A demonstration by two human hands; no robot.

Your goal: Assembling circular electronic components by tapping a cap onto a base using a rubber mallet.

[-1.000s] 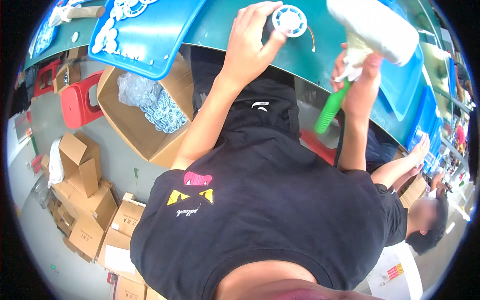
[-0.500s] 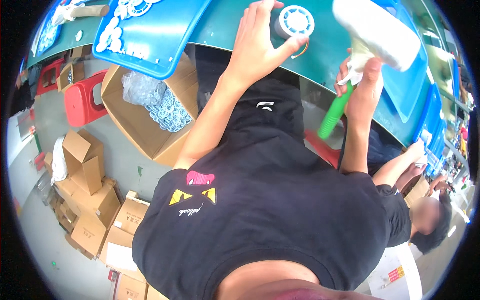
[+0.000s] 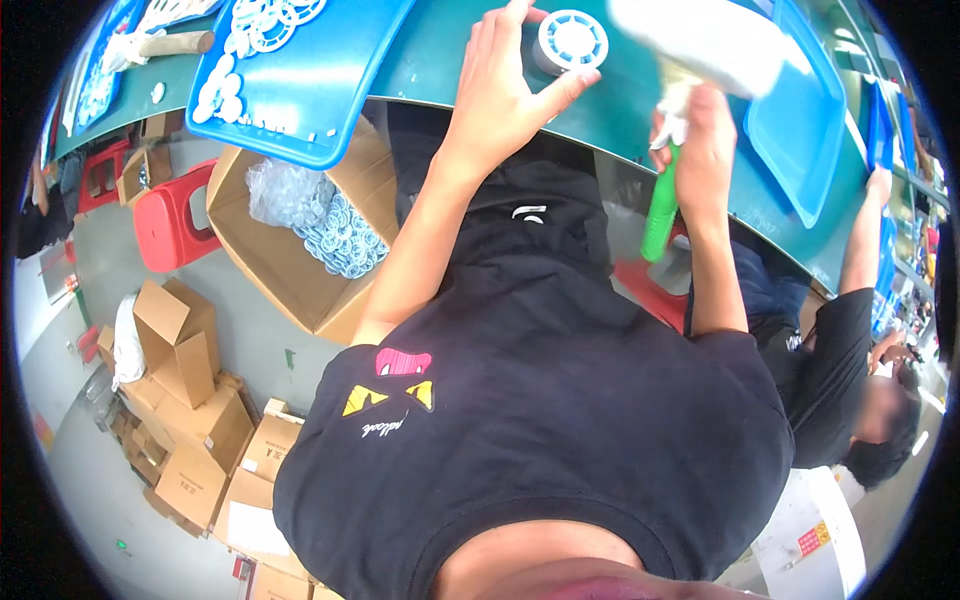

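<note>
On the green table, my left hand (image 3: 497,85) is curled around a round white slotted plastic part (image 3: 573,42), thumb against its near edge and fingers on its far left side. My right hand (image 3: 703,135) is closed around a mallet, with its green handle (image 3: 662,205) pointing down toward me. The mallet's thick head (image 3: 715,40), wrapped in white, is raised to the right of the round part, apart from it and blurred by motion.
A blue tray (image 3: 310,95) of white rings and caps juts over the table's edge at left, above an open carton (image 3: 290,265) of ring parts. Another blue tray (image 3: 800,120) lies at right. A wooden-handled tool (image 3: 175,43) rests far left. A co-worker (image 3: 835,370) sits at right.
The mallet has moved left, nearer the round part. The coloured wires by that part no longer show. The co-worker's arm has stretched out along the table.
</note>
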